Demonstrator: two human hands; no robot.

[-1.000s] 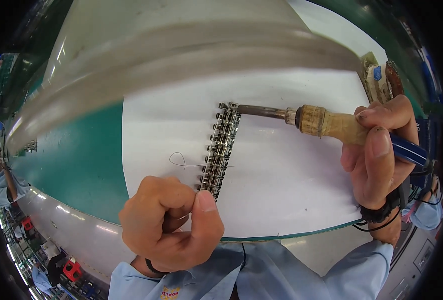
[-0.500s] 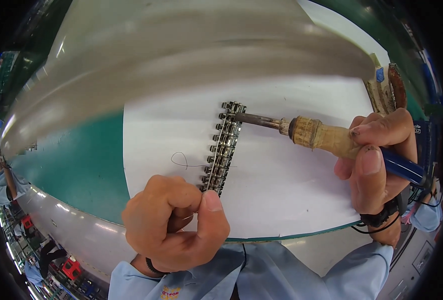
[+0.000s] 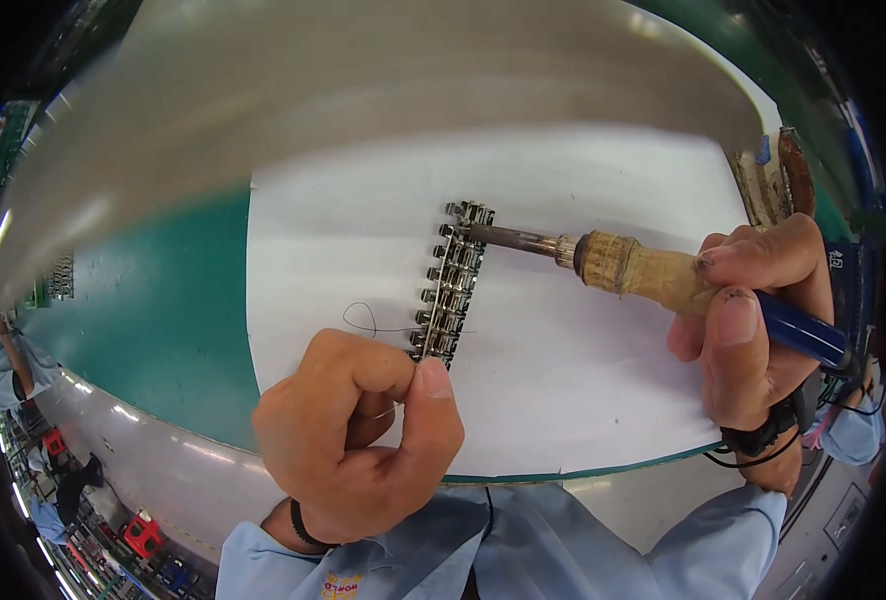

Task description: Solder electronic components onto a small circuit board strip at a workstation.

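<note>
A row of small metal connectors [image 3: 456, 280] lies on white paper, running from far to near. My left hand [image 3: 358, 435] is closed at the near end of the row, thumb and forefinger pinching a thin silvery solder wire [image 3: 435, 290] that runs up along the connectors. The fingers hide the nearest connectors. In my right hand [image 3: 763, 320] is a soldering iron [image 3: 653, 275] with a tape-wrapped grip and blue handle end. Its dark tip reaches left and meets the row near the far end. Whether it touches the wire there, I cannot tell.
A blurred, translucent curved hood [image 3: 393, 90] spans the far side above the work. Left of the paper [image 3: 583, 400] is a green mat [image 3: 163, 340]. A loose thin dark thread [image 3: 373, 328] curls beside the row. A worn, taped holder [image 3: 763, 190] stands far right.
My left hand has moved slightly farther along the row, covering more of its near end. The soldering iron stays nearly in place at the far connectors. The blurred hood has shifted a little.
</note>
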